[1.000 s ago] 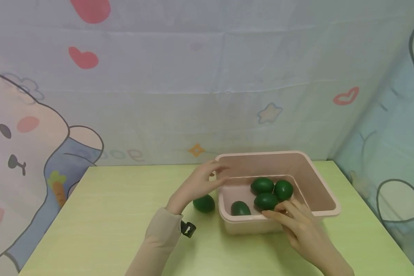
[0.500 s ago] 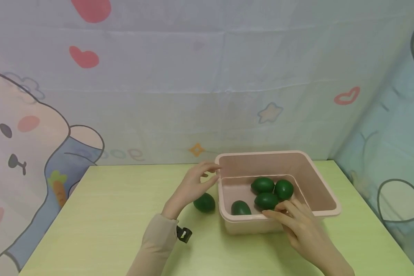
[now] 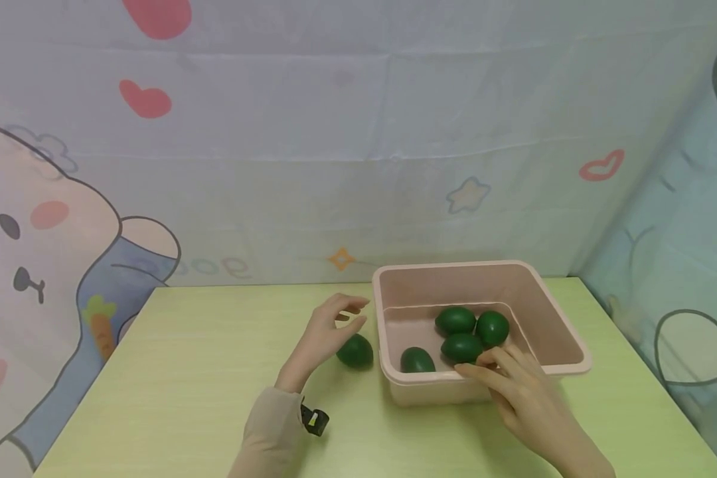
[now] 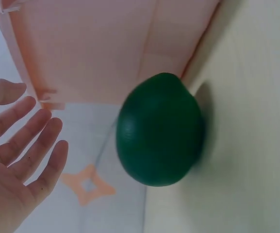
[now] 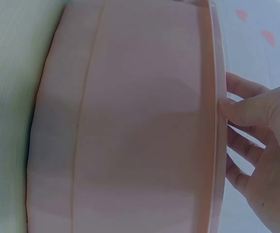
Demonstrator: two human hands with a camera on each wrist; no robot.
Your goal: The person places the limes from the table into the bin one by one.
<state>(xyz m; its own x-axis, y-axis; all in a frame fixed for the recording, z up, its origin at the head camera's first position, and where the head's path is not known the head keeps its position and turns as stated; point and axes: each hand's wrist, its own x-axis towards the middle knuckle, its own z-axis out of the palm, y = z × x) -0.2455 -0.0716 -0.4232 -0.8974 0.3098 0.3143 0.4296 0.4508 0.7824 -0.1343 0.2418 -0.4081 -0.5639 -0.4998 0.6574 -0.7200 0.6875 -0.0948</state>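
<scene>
A pale pink plastic bin (image 3: 454,267) stands on the table, with several dark green limes (image 3: 455,321) inside. Outside, by its left wall, lies one more lime (image 3: 356,353), its nubbed end plain in the left wrist view. My left hand (image 3: 322,332) hovers above and left of that loose lime, fingers relaxed and holding nothing; the left wrist view shows a gap between hand and lime. At the near rim, my right hand (image 3: 522,392) pinches the bin; its thumb presses the outer side of the rim (image 5: 220,145) while the fingers reach over behind it.
The light yellow-green table (image 3: 203,372) extends to the left of the bin. A printed cloth (image 3: 287,133) with hearts and a cartoon animal hangs behind the table's back edge and along the right. A small black device (image 3: 315,421) sits at my left wrist.
My left hand has drawn back from the bin's left rim, moving left and slightly down beside the loose lime. The right hand, the bin and the limes stay where they were.
</scene>
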